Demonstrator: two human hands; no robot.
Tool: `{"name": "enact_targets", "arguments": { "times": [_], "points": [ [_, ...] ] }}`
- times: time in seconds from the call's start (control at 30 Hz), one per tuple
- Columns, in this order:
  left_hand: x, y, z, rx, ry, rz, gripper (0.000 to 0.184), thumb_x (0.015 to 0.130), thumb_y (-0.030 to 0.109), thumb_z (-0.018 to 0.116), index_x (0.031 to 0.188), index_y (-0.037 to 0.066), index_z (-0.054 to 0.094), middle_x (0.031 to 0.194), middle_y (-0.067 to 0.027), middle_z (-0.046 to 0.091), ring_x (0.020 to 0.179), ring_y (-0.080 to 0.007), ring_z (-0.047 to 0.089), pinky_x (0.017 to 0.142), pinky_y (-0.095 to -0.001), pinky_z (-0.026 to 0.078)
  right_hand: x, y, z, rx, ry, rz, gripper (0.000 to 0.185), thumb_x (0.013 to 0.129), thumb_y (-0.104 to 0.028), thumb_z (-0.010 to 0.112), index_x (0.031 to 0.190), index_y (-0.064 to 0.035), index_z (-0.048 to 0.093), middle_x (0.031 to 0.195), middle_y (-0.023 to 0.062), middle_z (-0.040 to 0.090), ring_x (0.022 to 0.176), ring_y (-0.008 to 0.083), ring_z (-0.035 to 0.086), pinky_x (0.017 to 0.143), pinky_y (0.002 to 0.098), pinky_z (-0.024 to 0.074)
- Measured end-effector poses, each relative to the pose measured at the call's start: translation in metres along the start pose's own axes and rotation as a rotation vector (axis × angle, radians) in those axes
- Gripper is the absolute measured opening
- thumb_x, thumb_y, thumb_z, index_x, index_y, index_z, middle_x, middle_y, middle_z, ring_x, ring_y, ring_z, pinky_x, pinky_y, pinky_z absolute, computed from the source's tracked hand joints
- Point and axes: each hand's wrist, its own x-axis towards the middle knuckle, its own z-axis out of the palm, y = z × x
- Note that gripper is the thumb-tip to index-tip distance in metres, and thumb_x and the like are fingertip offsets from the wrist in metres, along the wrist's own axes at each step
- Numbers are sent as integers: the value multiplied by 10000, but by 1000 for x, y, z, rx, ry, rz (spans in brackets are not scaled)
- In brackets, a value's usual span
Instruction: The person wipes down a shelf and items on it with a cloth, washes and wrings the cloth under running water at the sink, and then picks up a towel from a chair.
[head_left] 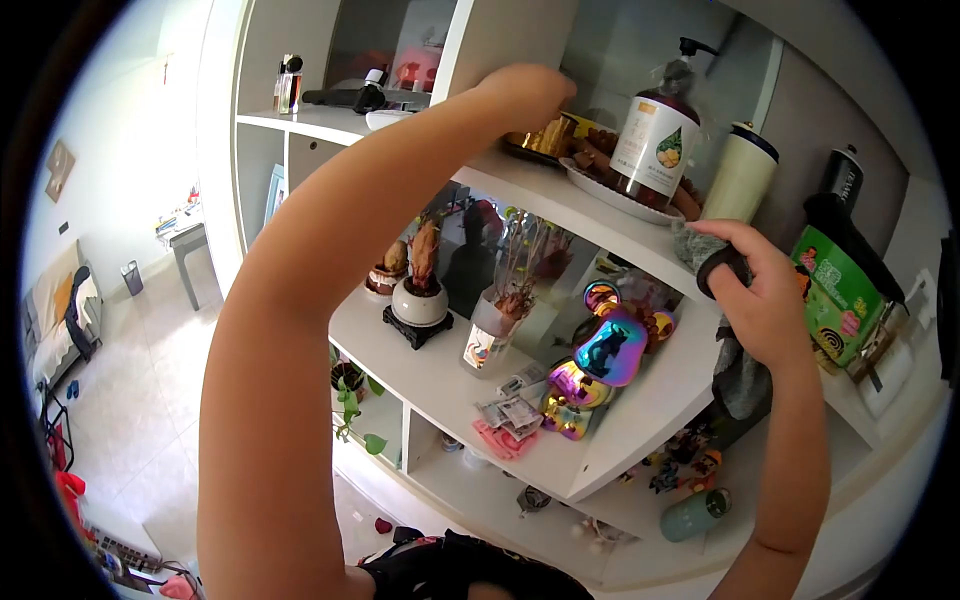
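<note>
Two arms (268,340) extend, right fingers (738,235) gripping one cloth (742,382).

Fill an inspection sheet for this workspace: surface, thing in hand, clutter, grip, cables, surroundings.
Surface: white shelf unit, several levels.
Thing in hand: grey cloth, bunched, hanging.
Clutter: pump bottle and cream bottle above; shiny figurine and white plant pot below.
Grip: right hand closed on cloth; left hand at upper level, fingertips hidden.
Cables: none clearly made out.
Surroundings: grey table and pale floor, left.

Iridescent bear figurine (610,350), white planter (420,306) on black stand (416,330), teal bottle (695,516), trailing plant (349,402)
</note>
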Motion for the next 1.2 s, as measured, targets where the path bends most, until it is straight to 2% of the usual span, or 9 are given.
{"name": "enact_targets", "arguments": {
  "times": [0.23, 0.33, 0.43, 0.5, 0.83, 1.0, 1.03, 1.1, 1.2],
  "points": [
    [-23, -8, -34, -45, -108, 57, 209, 742, 223, 639, 897, 93, 587, 842, -110, 618, 810, -293, 588, 682, -400, 461, 2, -4, -3, -5, -45, 13, 305, 753, -31, 482, 1040, -22, 585, 901, 81, 623, 800, 110, 554, 737, 246, 442],
    [-24, -7, -39, -15, -155, 127, 341, 731, 349, 650, 954, 98, 587, 914, -101, 617, 877, -279, 583, 728, -398, 455, 3, -1, -1, -7, -44, 6, 307, 751, -25, 481, 1040, -17, 583, 908, 77, 616, 822, 110, 549, 754, 245, 438],
    [-14, 9, -35, -40, -187, -10, 542, 717, 410, 675, 1120, 73, 538, 1097, -149, 572, 1010, -315, 538, 843, -401, 428, 4, 0, 0, 23, -39, 17, 311, 751, -18, 477, 1044, -17, 582, 919, 74, 609, 841, 113, 545, 772, 249, 435],
    [-1, 12, -25, 74, -381, -19, 788, 643, 503, 696, 1228, 32, 458, 1183, -180, 524, 1086, -334, 502, 901, -407, 404, 4, -2, -2, 54, -45, 37, 313, 753, -14, 473, 1047, -17, 581, 925, 73, 607, 850, 117, 544, 781, 252, 434],
    [22, 15, -37, 141, -681, -80, 842, 568, 514, 723, 1200, 7, 495, 1210, -176, 507, 1111, -309, 490, 893, -413, 407, 1, -2, -3, 55, -64, -38, 325, 749, 11, 473, 1058, -10, 572, 987, 90, 597, 916, 138, 546, 834, 265, 421],
    [-13, 20, -90, 79, -78, -134, 606, 565, 545, 706, 999, 125, 655, 1034, -98, 622, 1045, -269, 544, 855, -396, 436, 4, -1, 0, -24, 11, -93, 307, 753, 17, 468, 1046, -9, 555, 997, 74, 582, 948, 152, 540, 866, 272, 402],
    [-26, 22, -110, 74, -78, -134, 606, 565, 545, 706, 999, 125, 655, 1034, -98, 622, 1045, -269, 544, 855, -396, 436, 8, 1, 2, 34, 61, -113, 298, 750, 21, 469, 1036, -16, 546, 1004, 62, 570, 966, 150, 530, 885, 270, 387],
    [-48, 20, -142, 357, -29, 33, 566, 724, 523, 587, 988, 23, 605, 905, -153, 643, 878, -327, 604, 796, -407, 462, 24, -7, 7, 67, 133, -180, 281, 743, 28, 480, 1014, -30, 523, 1028, 34, 538, 1011, 142, 499, 922, 268, 351],
    [-34, -10, -119, 224, 217, -4, 706, 642, 627, 586, 1027, 36, 602, 976, -169, 627, 964, -308, 579, 848, -394, 439, 60, -52, 43, 157, 95, -287, 254, 745, -26, 506, 995, -36, 554, 965, 48, 575, 947, 137, 526, 864, 258, 391]
  ]
}}
